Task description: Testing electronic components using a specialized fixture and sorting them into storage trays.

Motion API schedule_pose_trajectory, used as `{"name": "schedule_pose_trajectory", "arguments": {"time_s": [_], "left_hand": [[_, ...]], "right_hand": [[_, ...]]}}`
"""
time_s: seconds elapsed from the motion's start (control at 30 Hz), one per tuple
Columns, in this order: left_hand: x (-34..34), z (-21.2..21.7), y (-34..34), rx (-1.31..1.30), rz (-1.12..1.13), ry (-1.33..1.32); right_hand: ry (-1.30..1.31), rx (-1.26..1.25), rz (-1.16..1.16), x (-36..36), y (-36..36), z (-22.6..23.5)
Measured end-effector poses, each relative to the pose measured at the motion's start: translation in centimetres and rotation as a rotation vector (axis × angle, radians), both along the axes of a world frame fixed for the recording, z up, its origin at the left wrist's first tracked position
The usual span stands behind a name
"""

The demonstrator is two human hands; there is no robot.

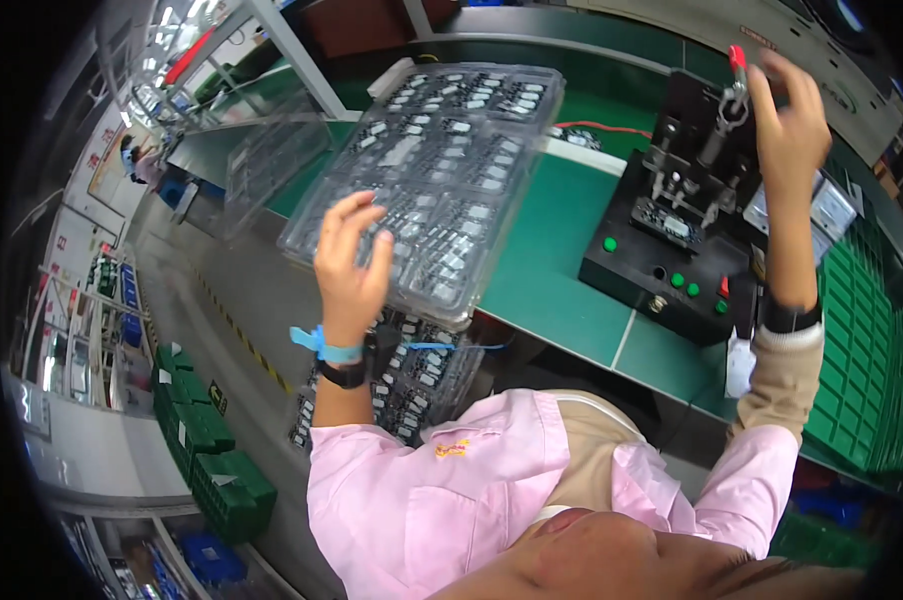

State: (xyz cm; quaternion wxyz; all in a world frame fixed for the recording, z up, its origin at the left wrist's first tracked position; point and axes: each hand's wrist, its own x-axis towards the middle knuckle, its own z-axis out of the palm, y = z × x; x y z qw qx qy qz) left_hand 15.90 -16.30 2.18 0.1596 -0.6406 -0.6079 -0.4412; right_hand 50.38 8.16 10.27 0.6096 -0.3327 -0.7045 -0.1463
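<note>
My left hand (352, 262) hovers at the near left of a clear plastic tray (520, 200) full of small circuit boards. Its fingers are apart, slightly bent, and nothing shows between them. A blue wrist strap (322, 345) circles that wrist. On the right, my right hand (794, 125) is raised beside the red handle (738, 58) of a toggle clamp. Its fingers are loosely stretched and a little blurred; whether they touch the handle is unclear. Below the clamp, a small circuit board (669, 222) sits in a black test fixture (612, 262) with green and red buttons.
More filled trays (427, 385) stand below the table edge. Green slatted crates (852, 350) are at the right, next to clear trays (830, 210). A red cable (612, 128) runs behind the green mat (542, 270). Green bins (227, 490) line the floor on the left.
</note>
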Motion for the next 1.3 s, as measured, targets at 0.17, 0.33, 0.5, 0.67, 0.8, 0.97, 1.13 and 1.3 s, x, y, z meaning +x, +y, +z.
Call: {"name": "schedule_pose_trajectory", "arguments": {"time_s": [0.17,0.33,0.5,0.67,0.8,0.97,1.13,1.3], "left_hand": [[-12.8,2.4,5.5,-0.351,0.263,0.166],[-27.7,-2.1,17.7,-0.883,0.463,0.216],[-34.6,-9.9,21.7,-0.845,0.292,0.357],[-35.9,-10.9,23.6,-0.712,0.303,0.4],[-35.6,-9.2,21.3,-0.699,0.332,0.374],[-25.9,-3.3,17.9,-0.435,0.089,0.07],[-9.4,1.4,5.6,-0.358,-0.179,-0.205],[2.6,0.8,2.0,-0.304,-0.38,0.13]], "right_hand": [[-0.977,-0.497,-0.001,1.0,-7.6,-7.9],[-0.803,-0.378,-0.049,1.8,-6.8,-12.6],[-0.859,-0.247,-0.018,1.1,-5.9,-13.0],[-0.803,-0.331,-0.022,1.5,-5.4,-15.0],[-0.736,-0.253,-0.055,1.6,-7.2,-15.1],[-0.473,-0.279,0.082,9.3,-11.5,-14.0],[-0.278,-0.538,-0.426,29.2,-18.3,-15.6],[-0.491,-0.518,-0.646,34.1,-21.9,-18.0]]}}
